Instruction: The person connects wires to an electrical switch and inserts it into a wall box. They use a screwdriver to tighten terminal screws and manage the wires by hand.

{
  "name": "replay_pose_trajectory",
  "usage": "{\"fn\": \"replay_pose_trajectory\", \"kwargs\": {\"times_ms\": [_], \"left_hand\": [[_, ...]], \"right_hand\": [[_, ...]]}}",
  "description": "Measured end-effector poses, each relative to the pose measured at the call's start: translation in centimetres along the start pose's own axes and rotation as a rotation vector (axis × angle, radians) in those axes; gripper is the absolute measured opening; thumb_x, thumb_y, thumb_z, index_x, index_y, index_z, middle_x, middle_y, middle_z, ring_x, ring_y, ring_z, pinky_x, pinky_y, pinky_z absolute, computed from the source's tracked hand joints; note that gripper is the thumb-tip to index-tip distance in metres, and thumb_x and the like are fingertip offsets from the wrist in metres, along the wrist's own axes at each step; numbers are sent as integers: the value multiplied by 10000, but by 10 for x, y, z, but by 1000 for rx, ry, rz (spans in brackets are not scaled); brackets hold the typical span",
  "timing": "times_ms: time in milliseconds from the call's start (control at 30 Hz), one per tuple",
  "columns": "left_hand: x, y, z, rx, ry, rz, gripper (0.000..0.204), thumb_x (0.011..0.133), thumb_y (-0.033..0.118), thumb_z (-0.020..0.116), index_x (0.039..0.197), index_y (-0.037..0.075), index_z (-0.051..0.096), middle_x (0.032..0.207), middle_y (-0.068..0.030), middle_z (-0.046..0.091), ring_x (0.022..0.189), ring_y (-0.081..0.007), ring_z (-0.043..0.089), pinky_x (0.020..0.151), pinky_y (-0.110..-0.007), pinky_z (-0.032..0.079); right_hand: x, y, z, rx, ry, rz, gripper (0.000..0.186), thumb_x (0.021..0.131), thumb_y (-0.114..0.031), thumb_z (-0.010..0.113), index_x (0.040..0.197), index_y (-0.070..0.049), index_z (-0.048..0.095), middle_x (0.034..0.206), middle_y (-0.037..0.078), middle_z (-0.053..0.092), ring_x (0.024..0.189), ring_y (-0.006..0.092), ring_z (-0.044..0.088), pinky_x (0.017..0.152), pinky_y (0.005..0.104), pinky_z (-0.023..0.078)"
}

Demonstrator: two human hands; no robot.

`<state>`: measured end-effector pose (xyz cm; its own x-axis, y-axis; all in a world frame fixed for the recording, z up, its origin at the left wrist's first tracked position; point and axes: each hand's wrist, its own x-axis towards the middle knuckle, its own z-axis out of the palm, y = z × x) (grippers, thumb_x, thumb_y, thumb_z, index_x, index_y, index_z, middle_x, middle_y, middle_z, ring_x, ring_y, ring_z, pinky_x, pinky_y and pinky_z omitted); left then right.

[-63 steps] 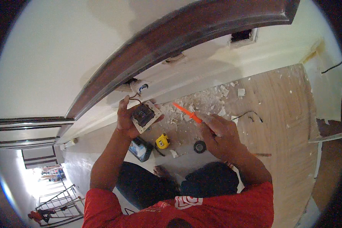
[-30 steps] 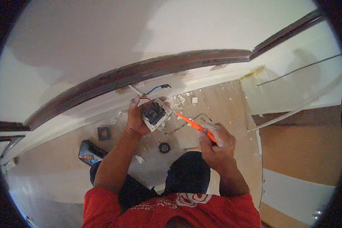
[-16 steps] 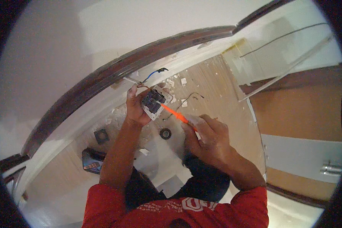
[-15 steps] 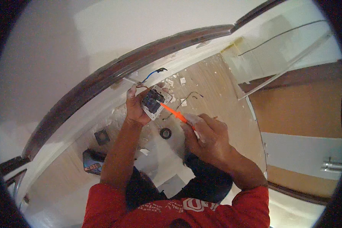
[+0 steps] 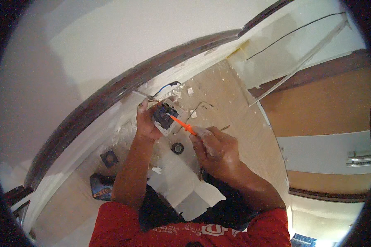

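Observation:
My left hand holds a small white switch unit with a dark back, still tied by wires to the wall below a dark wooden rail. My right hand grips an orange screwdriver. Its tip rests on the dark back of the switch unit. Both hands are dusted with white plaster.
Plaster rubble and loose bits of wire lie on the wooden floor. A small black ring sits below the hands, a dark square part and a blue box lie to the left. A white door frame stands at the right.
Over two seconds the view swung left and tilted. My right hand brought the orange screwdriver up from the floor side until its tip met the switch unit held in my left hand.

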<state>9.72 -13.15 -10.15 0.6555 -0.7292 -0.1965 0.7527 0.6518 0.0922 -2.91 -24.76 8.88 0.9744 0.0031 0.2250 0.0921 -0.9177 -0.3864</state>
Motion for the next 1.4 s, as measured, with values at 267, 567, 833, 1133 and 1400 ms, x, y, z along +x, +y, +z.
{"fn": "replay_pose_trajectory", "kwargs": {"times_ms": [267, 567, 833, 1133, 1400], "left_hand": [[-4, 9, -4, 85, -161, -46, 874, 793, 640, 590, 1325, -48, 502, 1243, -200, 613, 1118, -331, 617, 1000, -449, 474], [-4, 10, -12, 52, -178, -93, 890, 796, 635, 584, 1320, -80, 496, 1264, -242, 591, 1137, -343, 609, 1016, -451, 463], [-3, 7, -15, 120, -133, -44, 899, 807, 651, 547, 1317, -87, 488, 1249, -264, 590, 1148, -382, 592, 1014, -467, 458], [-3, 7, -14, 122, -87, -18, 841, 801, 588, 611, 1276, -100, 527, 1247, -252, 596, 1160, -367, 590, 1027, -485, 449], [-3, 12, -19, 171, -77, 2, 812, 807, 575, 614, 1263, -93, 544, 1259, -251, 589, 1160, -363, 591, 1023, -481, 455]], "right_hand": [[12, 2, 6, -49, -43, 10, 179, 814, -67, 717, 982, -32, 665, 728, 122, 627, 550, 271, 623, 460, 363, 480], [10, 12, 14, -68, -62, -56, 167, 802, -65, 715, 957, -34, 659, 731, 120, 620, 556, 291, 618, 463, 376, 491], [6, 23, 18, -40, -46, -119, 174, 789, -55, 716, 947, -32, 649, 746, 126, 628, 579, 308, 624, 491, 394, 501], [9, 27, 14, -74, -155, -74, 148, 811, -115, 702, 918, -35, 639, 735, 128, 628, 583, 325, 614, 486, 421, 490], [16, 11, 7, 35, -310, 231, 143, 832, -147, 684, 885, -23, 635, 769, 169, 649, 641, 352, 642, 527, 448, 508]]}}
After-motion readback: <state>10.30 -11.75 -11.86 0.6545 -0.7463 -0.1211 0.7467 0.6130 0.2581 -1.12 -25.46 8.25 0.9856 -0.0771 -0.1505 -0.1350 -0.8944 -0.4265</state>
